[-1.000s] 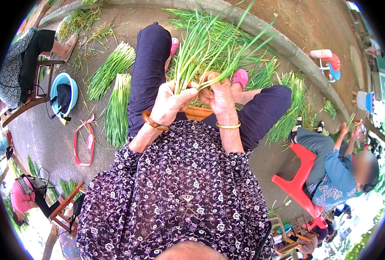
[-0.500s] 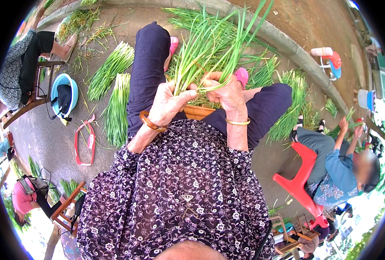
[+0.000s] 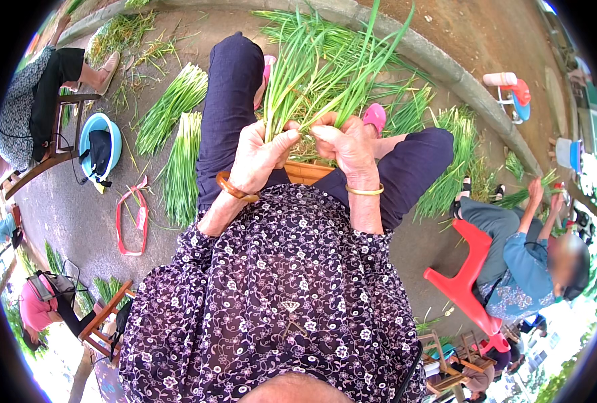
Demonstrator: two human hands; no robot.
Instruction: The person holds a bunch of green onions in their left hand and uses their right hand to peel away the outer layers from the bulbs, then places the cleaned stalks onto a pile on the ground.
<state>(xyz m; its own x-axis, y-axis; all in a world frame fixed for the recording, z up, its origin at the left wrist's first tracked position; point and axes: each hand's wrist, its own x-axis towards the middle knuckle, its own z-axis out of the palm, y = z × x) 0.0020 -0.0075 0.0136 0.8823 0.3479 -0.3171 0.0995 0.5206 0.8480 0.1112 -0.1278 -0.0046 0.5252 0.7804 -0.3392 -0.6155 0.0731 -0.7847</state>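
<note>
My left hand [image 3: 258, 158] is closed round the pale lower ends of a bunch of long green chives [image 3: 281, 91]. Close beside it, my right hand [image 3: 351, 149] pinches more chives [image 3: 362, 91], whose leaves fan away up and to the right. The thumbs point toward each other, with thin stalks running between the fingertips. Both bunches are held above my lap, in front of a brown wooden stool or box edge [image 3: 306, 173]. Loose chives [image 3: 312, 28] lie on the ground beyond my hands.
Sorted chive bundles [image 3: 181, 161] lie left of my leg, near a blue basin [image 3: 114, 144] with a dark bag and a red strap loop [image 3: 132, 218]. More chives [image 3: 454, 148] lie at right. A person [image 3: 533, 262] works beside a red stool [image 3: 466, 272]. A kerb [image 3: 446, 64] curves behind.
My hands have moved slightly apart, the right one turning. The chives now split more clearly into a left and a right bunch, where they were more mingled before.
</note>
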